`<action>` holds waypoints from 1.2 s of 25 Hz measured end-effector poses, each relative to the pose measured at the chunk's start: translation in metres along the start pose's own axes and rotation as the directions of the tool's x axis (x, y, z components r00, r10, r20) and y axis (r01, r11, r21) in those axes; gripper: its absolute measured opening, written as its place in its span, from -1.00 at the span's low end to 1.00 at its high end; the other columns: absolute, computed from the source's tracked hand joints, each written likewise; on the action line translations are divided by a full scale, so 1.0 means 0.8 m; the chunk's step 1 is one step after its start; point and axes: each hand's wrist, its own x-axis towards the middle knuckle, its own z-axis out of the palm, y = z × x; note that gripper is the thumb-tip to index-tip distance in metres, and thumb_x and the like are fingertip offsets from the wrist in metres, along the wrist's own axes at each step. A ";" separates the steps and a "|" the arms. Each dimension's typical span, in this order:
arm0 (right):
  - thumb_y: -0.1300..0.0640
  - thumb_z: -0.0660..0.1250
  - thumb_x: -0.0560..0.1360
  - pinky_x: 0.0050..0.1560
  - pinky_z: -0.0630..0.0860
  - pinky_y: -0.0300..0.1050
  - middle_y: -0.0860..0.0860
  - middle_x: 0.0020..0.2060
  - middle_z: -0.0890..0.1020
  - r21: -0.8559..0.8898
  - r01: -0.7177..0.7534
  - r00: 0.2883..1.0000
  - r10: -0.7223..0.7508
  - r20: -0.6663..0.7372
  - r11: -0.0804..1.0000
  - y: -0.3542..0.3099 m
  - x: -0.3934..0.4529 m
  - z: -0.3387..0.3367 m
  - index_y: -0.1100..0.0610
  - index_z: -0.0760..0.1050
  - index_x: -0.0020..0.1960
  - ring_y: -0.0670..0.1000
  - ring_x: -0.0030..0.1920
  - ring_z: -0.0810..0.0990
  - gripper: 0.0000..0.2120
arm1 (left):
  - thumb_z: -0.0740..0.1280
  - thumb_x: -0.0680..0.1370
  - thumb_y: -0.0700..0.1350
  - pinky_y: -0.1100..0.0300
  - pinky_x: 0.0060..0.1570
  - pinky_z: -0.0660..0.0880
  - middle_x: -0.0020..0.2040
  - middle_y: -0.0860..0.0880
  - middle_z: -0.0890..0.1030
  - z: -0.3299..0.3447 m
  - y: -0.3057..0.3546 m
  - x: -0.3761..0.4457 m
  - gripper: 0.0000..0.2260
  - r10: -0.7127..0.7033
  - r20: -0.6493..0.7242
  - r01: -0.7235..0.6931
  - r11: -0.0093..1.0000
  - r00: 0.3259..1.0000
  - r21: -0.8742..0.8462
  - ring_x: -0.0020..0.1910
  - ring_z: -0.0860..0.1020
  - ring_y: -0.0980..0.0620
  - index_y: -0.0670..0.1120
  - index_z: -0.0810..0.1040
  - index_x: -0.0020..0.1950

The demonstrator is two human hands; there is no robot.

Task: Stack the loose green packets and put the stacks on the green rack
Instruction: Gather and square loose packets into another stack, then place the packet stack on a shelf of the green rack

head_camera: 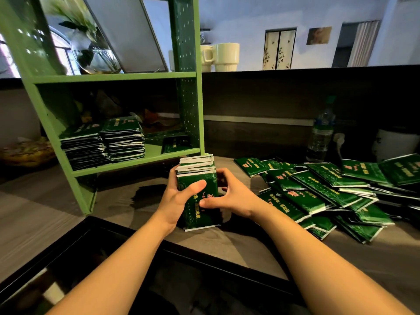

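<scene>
A squared-up stack of glossy dark-green foil packets [197,189] stands on its lower edge on the grey wood-grain tabletop [45,214], just in front of the light-green metal rack [186,110], and both hands clamp it from either side. The left hand [179,198] wraps its fingers round the left flank with the thumb laid across the front packet; the right hand [231,196] curls round the right flank, its thumb pressing the lower front. Held this way, the packets seem to be getting their edges knocked level against the table before being lifted. On the rack's lower shelf two finished stacks of the same packets [104,142] lie flat side by side, leaving room to their right. A loose heap of green packets [329,192] sprawls on the table to the right, so much stacking remains.
</scene>
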 end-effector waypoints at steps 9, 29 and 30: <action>-0.01 0.64 0.25 0.29 0.52 0.04 -0.08 0.27 0.55 0.085 0.036 0.996 -0.042 0.078 0.996 0.008 0.001 0.019 -0.01 0.21 0.46 -0.10 0.26 0.56 -0.08 | 0.56 0.36 0.16 0.23 0.03 0.57 0.15 0.07 0.68 -0.002 -0.004 -0.002 -0.36 -0.099 0.017 0.095 0.983 0.995 0.156 0.13 0.66 0.11 0.08 0.43 0.38; 0.09 0.53 0.38 0.06 0.62 0.00 0.09 0.18 0.64 0.531 -0.040 0.999 0.037 0.016 0.846 -0.138 0.053 0.057 0.06 0.36 0.39 0.07 0.13 0.67 -0.36 | 0.39 0.49 0.27 -0.01 0.23 0.55 0.02 0.03 0.74 -0.041 0.160 0.014 -0.61 -0.082 -0.176 0.135 0.939 0.981 0.318 0.05 0.68 0.02 0.02 0.67 0.13; 0.11 0.51 0.40 -0.05 0.62 -0.06 0.09 0.15 0.66 0.553 -0.050 0.998 0.067 -0.011 0.832 -0.143 0.059 0.055 0.08 0.39 0.37 0.06 0.08 0.68 -0.42 | 0.34 0.50 0.33 -0.02 0.22 0.54 0.01 0.02 0.73 -0.044 0.166 0.016 -0.56 -0.034 -0.182 0.112 0.894 0.983 0.434 0.05 0.67 0.01 0.01 0.68 0.11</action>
